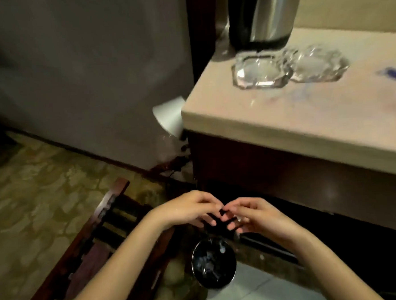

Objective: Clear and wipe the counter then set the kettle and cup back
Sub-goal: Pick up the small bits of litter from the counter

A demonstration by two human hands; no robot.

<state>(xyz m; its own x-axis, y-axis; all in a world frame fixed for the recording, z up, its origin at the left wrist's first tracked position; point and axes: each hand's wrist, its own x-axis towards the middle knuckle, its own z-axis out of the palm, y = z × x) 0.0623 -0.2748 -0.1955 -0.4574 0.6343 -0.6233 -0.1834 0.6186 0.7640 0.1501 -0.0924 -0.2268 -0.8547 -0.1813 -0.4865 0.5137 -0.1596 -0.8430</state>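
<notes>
Steel kettle (263,16) stood on the counter (283,121), well above and beyond the hands, just behind two glass ashtrays (289,69). It looked rigid, smooth and probably weighty if filled, best taken by its handle (hidden here) rather than the slick body. No cup could be made out for certain. Below the counter edge, over a dark bin (213,263), the left hand (189,208) and right hand (249,216) met fingertip to fingertip, fingers curled, seemingly pinching some small dark scrap between them.
</notes>
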